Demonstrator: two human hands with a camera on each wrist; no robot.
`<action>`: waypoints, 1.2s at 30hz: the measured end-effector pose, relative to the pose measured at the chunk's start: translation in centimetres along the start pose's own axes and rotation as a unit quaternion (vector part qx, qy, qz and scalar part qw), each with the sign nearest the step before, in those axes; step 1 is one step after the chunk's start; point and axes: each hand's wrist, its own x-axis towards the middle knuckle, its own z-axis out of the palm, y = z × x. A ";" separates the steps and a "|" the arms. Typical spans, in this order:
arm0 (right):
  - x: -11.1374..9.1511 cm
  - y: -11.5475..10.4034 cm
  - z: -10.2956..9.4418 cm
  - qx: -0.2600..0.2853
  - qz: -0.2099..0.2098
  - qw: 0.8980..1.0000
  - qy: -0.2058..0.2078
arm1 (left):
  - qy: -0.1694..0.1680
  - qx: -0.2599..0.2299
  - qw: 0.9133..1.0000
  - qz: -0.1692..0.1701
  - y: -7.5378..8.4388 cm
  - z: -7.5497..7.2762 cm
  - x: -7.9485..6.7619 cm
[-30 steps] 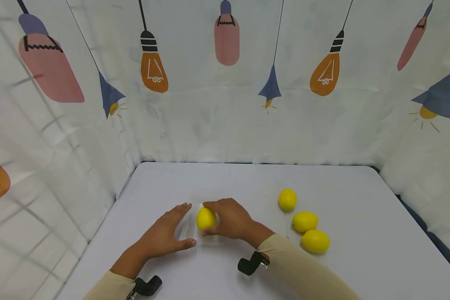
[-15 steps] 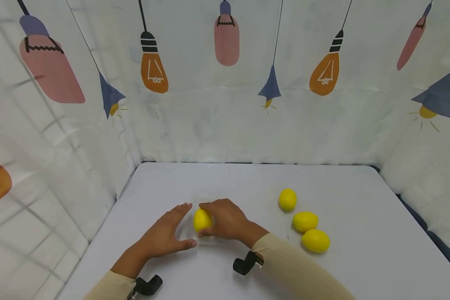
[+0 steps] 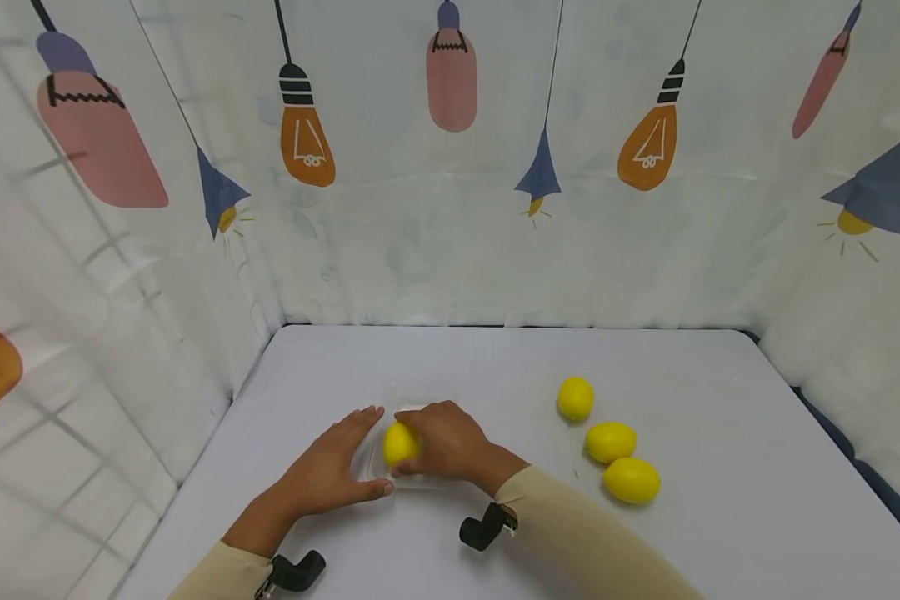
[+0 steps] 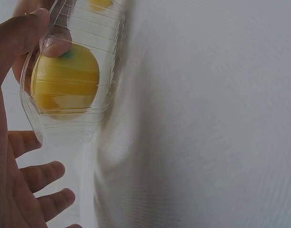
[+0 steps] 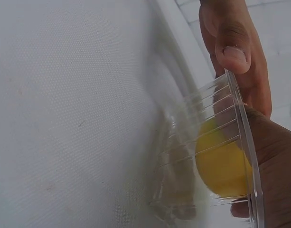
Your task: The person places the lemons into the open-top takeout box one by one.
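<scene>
A clear plastic container (image 3: pixel 429 483) with ribbed walls sits on the table in front of me. My right hand (image 3: pixel 450 442) grips a lemon (image 3: pixel 401 444) inside it, toward the container's left side. Through the wall in the left wrist view, the lemon (image 4: pixel 64 83) shows with a right-hand fingertip against it. My left hand (image 3: pixel 330 468) spreads its fingers along the container's left side, its thumb (image 4: pixel 33 23) at the rim. Another yellow patch (image 4: pixel 100 4) appears at the top of that view, too cut off to identify. The right hand hides part of the container.
Three more lemons lie on the white table (image 3: pixel 705 417) right of the container: one farther back (image 3: pixel 575 399), one in the middle (image 3: pixel 611 442) and one nearer me (image 3: pixel 632 481). A patterned cloth (image 3: pixel 420 250) hangs behind the table and along its sides.
My right hand has shifted a little left and slightly toward me, carrying the lemon deeper toward the container's left side. The left hand and the three loose lemons stay put.
</scene>
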 end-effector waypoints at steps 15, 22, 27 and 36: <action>0.1 0.0 -0.1 -0.014 -0.024 1.000 -0.008 | -0.003 0.010 1.000 -0.007 0.1 0.1 0.1; -0.1 0.1 0.1 -0.002 -0.030 0.999 -0.011 | -0.002 0.005 1.000 -0.004 0.1 0.1 0.1; -0.1 0.1 0.1 -0.008 -0.034 0.999 -0.010 | 0.000 0.005 1.000 -0.002 0.1 0.0 0.1; -0.4 0.4 -0.4 -0.008 -0.027 1.000 -0.013 | -0.003 0.010 1.000 -0.001 0.2 0.0 0.0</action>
